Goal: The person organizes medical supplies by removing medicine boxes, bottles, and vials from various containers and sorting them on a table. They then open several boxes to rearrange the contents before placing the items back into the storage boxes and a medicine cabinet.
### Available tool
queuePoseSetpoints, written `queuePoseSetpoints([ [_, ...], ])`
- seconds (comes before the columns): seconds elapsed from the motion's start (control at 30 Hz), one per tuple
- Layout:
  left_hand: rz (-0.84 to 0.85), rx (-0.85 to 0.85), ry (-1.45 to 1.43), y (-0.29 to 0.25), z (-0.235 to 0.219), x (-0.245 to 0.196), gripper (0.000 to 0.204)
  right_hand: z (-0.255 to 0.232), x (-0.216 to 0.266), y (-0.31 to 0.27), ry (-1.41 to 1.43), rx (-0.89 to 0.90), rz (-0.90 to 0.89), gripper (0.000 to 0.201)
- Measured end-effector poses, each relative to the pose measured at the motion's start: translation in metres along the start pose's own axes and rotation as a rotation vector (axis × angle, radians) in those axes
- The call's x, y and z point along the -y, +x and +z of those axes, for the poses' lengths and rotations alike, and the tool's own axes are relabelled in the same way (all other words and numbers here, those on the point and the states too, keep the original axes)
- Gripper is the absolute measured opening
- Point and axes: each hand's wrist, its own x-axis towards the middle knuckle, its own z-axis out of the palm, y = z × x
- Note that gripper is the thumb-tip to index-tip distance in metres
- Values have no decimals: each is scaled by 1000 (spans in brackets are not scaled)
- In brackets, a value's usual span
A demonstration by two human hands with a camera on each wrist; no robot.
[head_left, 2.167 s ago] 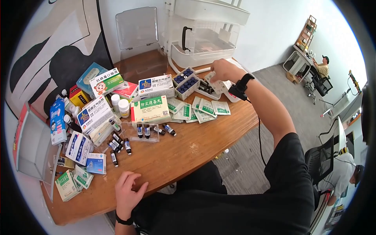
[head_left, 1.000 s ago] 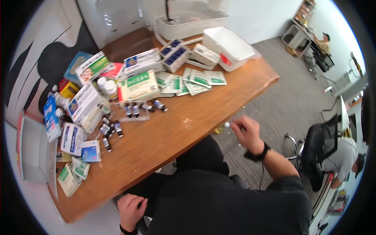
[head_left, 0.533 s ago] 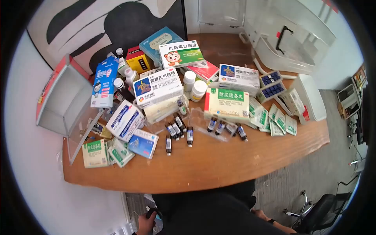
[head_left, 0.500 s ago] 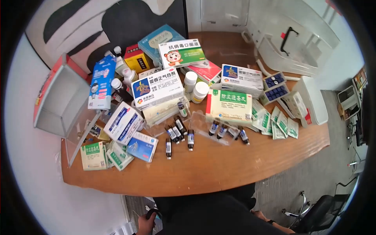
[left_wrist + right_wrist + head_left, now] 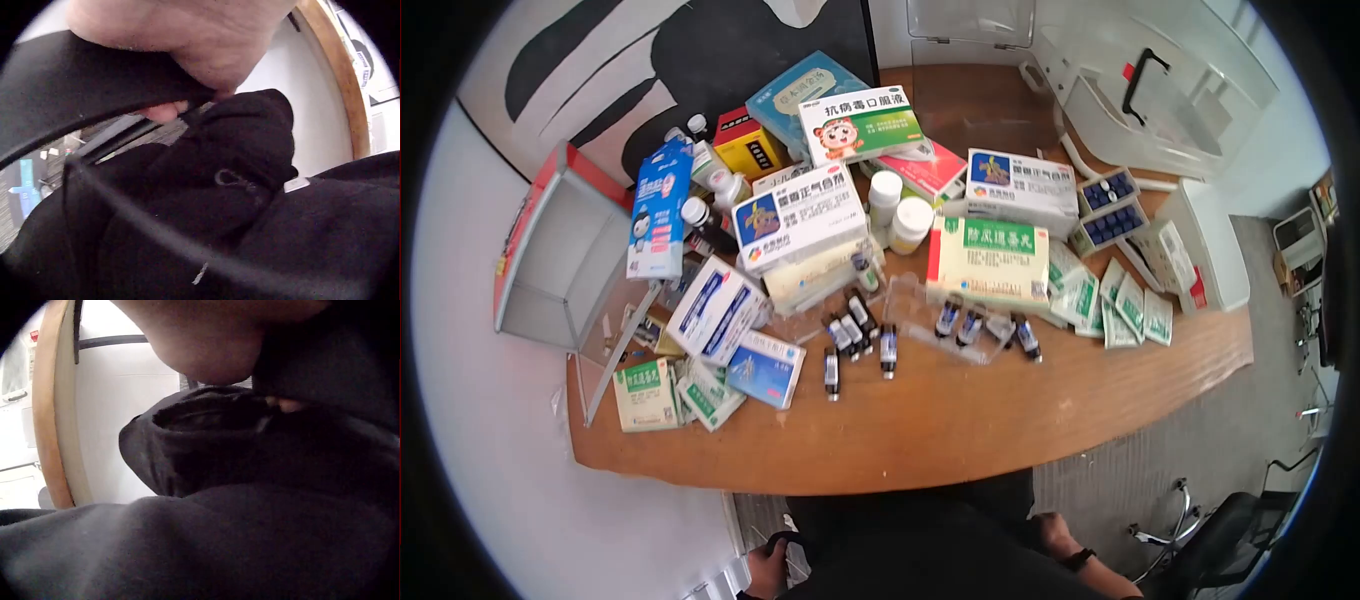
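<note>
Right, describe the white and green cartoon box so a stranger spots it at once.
On the wooden table, look towards the large painting behind. There, a white and green box partly covers the teal box. Unlike its neighbours, it bears an orange cartoon face.

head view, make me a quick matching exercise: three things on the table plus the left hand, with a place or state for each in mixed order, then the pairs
Column one
1. left hand
2. red-edged case
3. white bin
4. cartoon-animal box

Column two
A. at the right end of the table
B. overlapping a teal box
C. gripping a black armrest
D. at the table's left end

Pairs: 1-C, 2-D, 3-A, 4-B
</note>
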Motion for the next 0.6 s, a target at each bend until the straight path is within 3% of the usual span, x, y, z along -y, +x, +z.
queuePoseSetpoints([
  [0.03,25,-31,0,11,5,22,47,8,-36,15,-287,50,-126,30],
  [0.07,42,-59,-7,10,8,43,47,7,-26,-1,-293,49,-132,30],
  [0.13,-6,-28,-36,11,4,53,54,-11,55,-48,179,-117,-22,34],
  [0.17,14,25,-64,18,7,61,55,-9,46,-40,255,-126,31,37],
  [0.23,36,88,-97,15,13,62,56,-2,15,-26,302,-205,34,40],
  [0.3,134,15,54,-5,11,31,57,-2,10,-33,345,-271,55,44],
  [0.47,205,-45,179,14,19,63,59,-3,24,-45,115,-352,79,50],
  [0.5,200,-26,160,8,18,55,60,0,9,-36,76,-387,46,49],
  [0.53,162,153,-28,-32,1,-4,43,2,11,-37,76,-383,56,49],
  [0.57,152,132,-31,-31,5,-3,42,0,23,-52,43,-370,55,46],
  [0.6,-43,123,-109,-31,10,-6,40,-5,36,-56,9,-358,51,44],
])
